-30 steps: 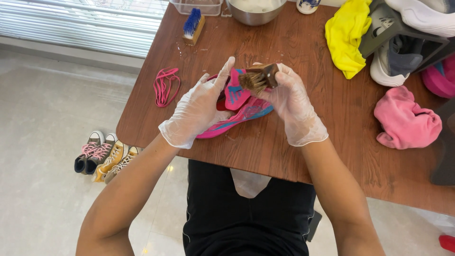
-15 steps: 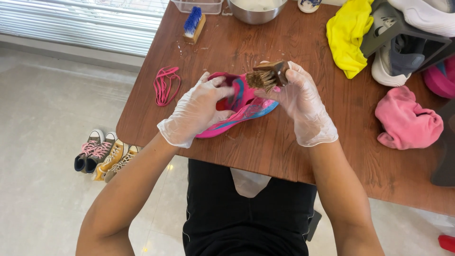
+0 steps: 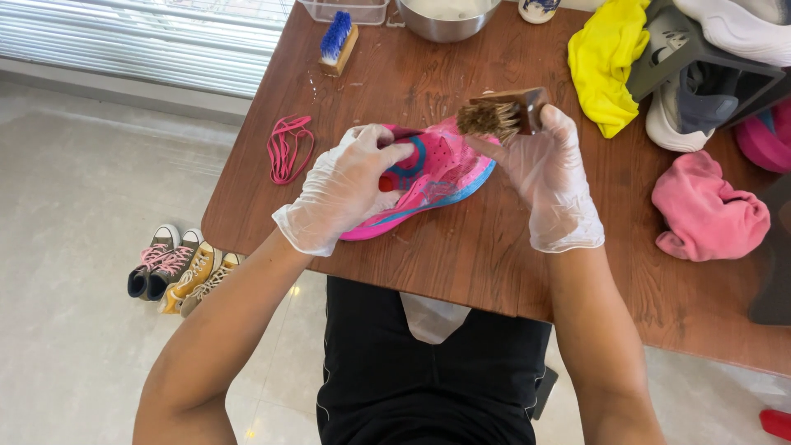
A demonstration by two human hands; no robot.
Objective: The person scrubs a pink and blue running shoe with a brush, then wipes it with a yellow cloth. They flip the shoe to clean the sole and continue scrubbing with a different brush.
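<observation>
The gloved left hand (image 3: 350,185) grips a pink sneaker (image 3: 428,177) (lying on the wooden table (image 3: 461,255)); the right hand (image 3: 548,169) clasps a wooden bristle brush (image 3: 504,113).

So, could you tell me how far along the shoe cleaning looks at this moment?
Done: the pink laces lie off the shoe on the wooden table. In hand: the gloved left hand steadies the pink sneaker while the gloved right hand holds a brown bristle brush just above it. Left: white sneakers sit at the table's far right, apparently waiting.
</observation>
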